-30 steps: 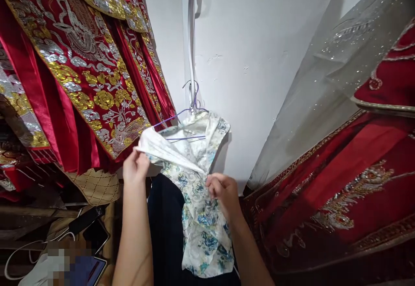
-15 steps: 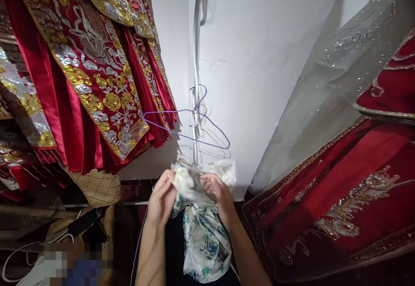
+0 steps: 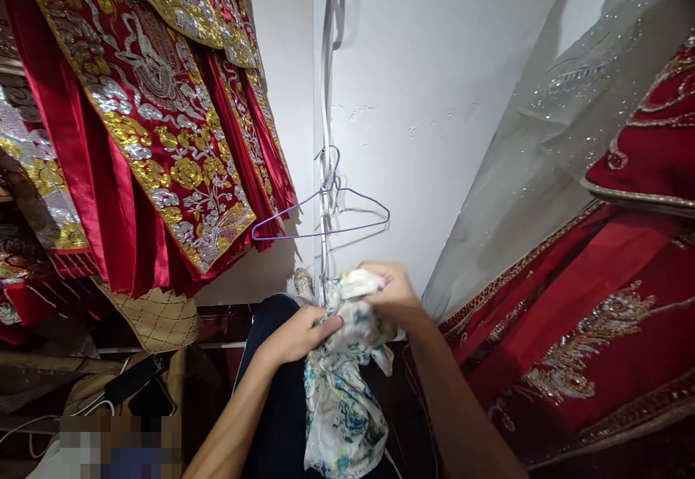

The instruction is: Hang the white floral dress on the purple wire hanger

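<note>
A white garment (image 3: 347, 414) with a blue and green floral print hangs down in front of my dark trousers, its upper part bunched between my hands. My left hand (image 3: 301, 334) grips the bunched cloth from the left, thumb laid over the front. On the other side, my right hand (image 3: 395, 294) is closed on a pale upper fold; its fingertips are partly hidden by the cloth. What kind of garment it is, I cannot tell. Beyond my hands a purple wire hanger (image 3: 326, 233) hangs bare against the wall.
Red embroidered garments (image 3: 157, 103) with gold and silver sequins hang at the left. A red beaded garment (image 3: 586, 349) and grey sparkling fabric (image 3: 559, 117) hang at the right. A white strap (image 3: 327, 66) runs down the white wall. At lower left lies a dark phone (image 3: 152, 398) near white cables.
My right hand has moved up and right with a fold, and my left hand has shifted right and turned inward. The hanger has swung round, facing more squarely.
</note>
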Demonstrator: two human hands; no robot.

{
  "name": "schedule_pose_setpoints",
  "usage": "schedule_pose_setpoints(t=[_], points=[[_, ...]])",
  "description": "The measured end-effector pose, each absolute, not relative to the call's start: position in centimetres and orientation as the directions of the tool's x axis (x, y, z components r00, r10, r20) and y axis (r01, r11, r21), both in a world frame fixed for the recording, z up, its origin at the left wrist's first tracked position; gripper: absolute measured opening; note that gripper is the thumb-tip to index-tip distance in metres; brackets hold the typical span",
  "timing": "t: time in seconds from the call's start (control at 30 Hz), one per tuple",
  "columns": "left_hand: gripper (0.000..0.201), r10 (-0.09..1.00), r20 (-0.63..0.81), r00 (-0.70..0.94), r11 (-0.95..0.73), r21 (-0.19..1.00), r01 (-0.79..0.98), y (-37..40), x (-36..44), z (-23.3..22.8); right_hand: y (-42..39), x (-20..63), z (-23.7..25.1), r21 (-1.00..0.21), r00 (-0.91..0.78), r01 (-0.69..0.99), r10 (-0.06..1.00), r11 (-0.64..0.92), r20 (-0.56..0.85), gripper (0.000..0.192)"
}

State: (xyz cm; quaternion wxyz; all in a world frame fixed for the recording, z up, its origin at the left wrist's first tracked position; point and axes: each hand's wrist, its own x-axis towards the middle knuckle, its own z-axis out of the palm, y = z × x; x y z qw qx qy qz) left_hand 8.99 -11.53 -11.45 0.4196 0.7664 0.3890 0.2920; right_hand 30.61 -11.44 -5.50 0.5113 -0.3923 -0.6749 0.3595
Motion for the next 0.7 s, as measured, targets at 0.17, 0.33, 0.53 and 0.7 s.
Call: schedule_pose_setpoints(t=[0.17, 0.33, 0.53, 0.7], points=[[0.047, 0.893, 0.172, 0.416, -0.429, 0.610, 0.666, -10.6, 5.7, -9.8, -4.0, 32.6, -3.5, -0.772, 0.183, 0.169, 0.750, 0.613, 0.635, 0.036], [0.061, 0.933, 0.113, 0.342, -0.342, 0.576, 0.743, -10.5, 3.7, -8.6, 2.9, 30.8, -7.7, -0.852, 0.023, 0.301, 0.890, 0.427, 0.455, 0.038], [0.062, 0.928, 0.052, 0.370, -0.324, 0.602, 0.730, -10.1, 0.5, -7.9, 2.2, 35.9, -10.9, -0.829, 0.029, 0.394, 0.896, 0.396, 0.442, 0.029], [0.059, 0.944, 0.053, 0.325, -0.316, 0.429, 0.847, -9.1, -0.3, -7.3, 0.5, 38.4, -9.3, -0.772, -0.121, 0.381, 0.855, 0.510, 0.505, 0.049]])
